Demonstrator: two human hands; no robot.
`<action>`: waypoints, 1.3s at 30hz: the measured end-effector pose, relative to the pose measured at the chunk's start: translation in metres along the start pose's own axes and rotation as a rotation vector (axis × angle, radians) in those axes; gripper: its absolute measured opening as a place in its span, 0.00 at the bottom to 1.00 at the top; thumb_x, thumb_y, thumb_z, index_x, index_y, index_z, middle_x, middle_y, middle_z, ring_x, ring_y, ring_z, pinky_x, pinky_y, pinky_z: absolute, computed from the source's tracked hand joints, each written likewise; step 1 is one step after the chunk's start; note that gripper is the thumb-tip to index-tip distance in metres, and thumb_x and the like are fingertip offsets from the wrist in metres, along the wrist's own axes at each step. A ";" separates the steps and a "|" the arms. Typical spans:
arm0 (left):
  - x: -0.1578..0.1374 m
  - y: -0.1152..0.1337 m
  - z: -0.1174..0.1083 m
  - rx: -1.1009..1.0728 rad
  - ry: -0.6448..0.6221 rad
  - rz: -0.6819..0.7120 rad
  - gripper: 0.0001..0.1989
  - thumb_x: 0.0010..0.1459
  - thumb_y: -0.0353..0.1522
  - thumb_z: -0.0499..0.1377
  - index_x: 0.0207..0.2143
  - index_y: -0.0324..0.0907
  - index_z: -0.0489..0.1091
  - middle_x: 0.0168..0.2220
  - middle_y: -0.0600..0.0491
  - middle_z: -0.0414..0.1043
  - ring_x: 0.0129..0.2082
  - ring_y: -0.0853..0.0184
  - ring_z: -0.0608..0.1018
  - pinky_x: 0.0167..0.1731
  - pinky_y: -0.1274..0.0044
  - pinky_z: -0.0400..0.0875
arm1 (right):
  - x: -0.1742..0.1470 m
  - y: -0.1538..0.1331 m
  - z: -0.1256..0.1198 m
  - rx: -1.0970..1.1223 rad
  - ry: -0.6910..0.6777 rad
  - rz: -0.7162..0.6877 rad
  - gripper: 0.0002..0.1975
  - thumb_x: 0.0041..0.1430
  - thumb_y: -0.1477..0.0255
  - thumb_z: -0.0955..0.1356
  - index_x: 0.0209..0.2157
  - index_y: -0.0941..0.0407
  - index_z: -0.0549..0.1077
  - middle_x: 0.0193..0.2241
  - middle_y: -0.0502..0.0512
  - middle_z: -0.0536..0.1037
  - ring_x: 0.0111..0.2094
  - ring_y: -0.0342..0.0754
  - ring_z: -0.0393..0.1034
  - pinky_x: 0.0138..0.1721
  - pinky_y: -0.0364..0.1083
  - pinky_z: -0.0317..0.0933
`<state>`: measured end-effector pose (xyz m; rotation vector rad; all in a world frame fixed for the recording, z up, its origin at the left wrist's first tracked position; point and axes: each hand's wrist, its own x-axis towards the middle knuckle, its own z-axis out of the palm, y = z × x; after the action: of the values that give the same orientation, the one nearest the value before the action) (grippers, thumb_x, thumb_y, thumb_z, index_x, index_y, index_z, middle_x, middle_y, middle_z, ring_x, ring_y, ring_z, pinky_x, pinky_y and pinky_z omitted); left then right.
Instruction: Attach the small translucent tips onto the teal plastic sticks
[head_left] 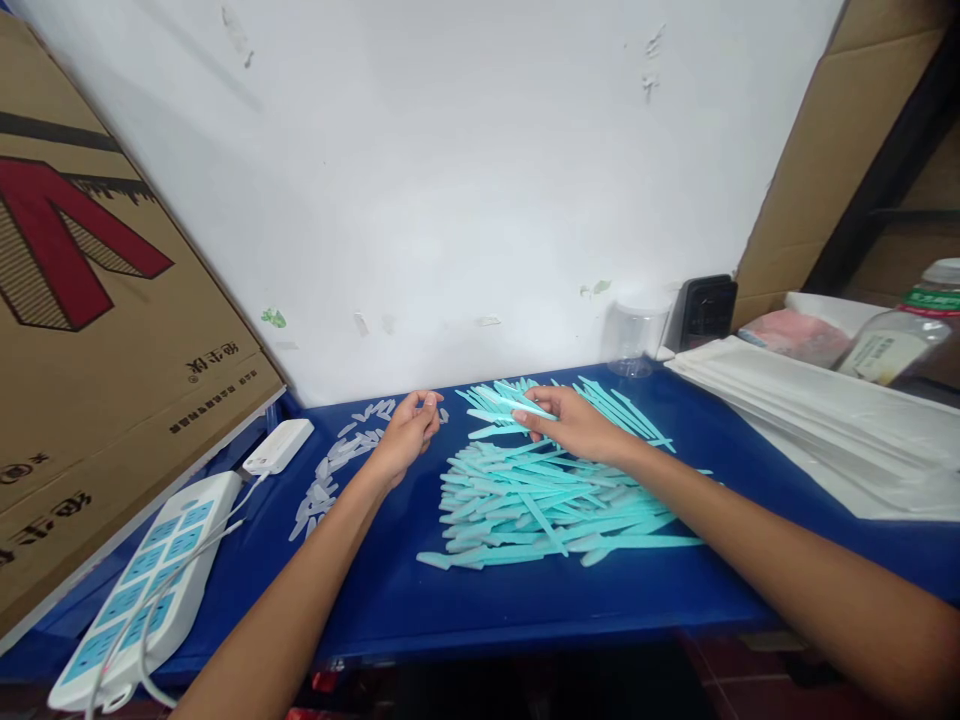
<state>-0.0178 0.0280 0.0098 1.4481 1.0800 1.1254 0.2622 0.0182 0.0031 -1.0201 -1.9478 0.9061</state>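
My right hand (566, 422) is closed on a teal eyebrow razor (534, 402), its fingers pinching the handle above the pile. Beneath and in front of it lies a heap of teal eyebrow razors (517, 500), with more razors (615, 405) spread behind. To the left, my left hand (411, 430) is closed with thumb and fingertips pressed together; whatever it pinches is too small to make out. Beside that hand, small translucent blade caps (341, 450) are scattered on the blue table.
A white power strip (150, 590) with cables and a small white charger (277, 446) occupy the left side. Cardboard (112, 300) leans there. At the right are a clear jar (636, 335), a black device (706, 310), white sheets (825, 420) and a plastic bottle (900, 330).
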 end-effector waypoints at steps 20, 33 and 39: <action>0.001 -0.002 -0.001 -0.052 -0.029 0.042 0.25 0.59 0.48 0.66 0.49 0.38 0.70 0.27 0.53 0.72 0.17 0.77 0.56 0.18 0.81 0.49 | 0.000 0.000 0.000 0.025 -0.020 0.027 0.22 0.62 0.48 0.68 0.37 0.55 0.73 0.25 0.51 0.75 0.34 0.53 0.73 0.42 0.51 0.64; 0.002 -0.003 0.000 -0.092 -0.026 0.018 0.22 0.55 0.40 0.69 0.47 0.37 0.70 0.33 0.51 0.73 0.19 0.78 0.59 0.20 0.81 0.53 | 0.000 0.000 0.000 0.075 -0.027 0.021 0.23 0.59 0.48 0.70 0.36 0.55 0.72 0.32 0.51 0.73 0.32 0.50 0.74 0.41 0.50 0.66; 0.000 0.002 0.000 0.115 -0.013 0.103 0.21 0.59 0.46 0.65 0.41 0.37 0.76 0.31 0.47 0.78 0.17 0.77 0.58 0.19 0.79 0.49 | 0.000 0.001 0.001 0.067 -0.026 0.005 0.21 0.61 0.50 0.69 0.34 0.55 0.71 0.31 0.50 0.73 0.31 0.50 0.75 0.41 0.50 0.67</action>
<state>-0.0173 0.0273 0.0113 1.6148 1.0862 1.1398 0.2622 0.0184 0.0020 -0.9799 -1.9240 0.9848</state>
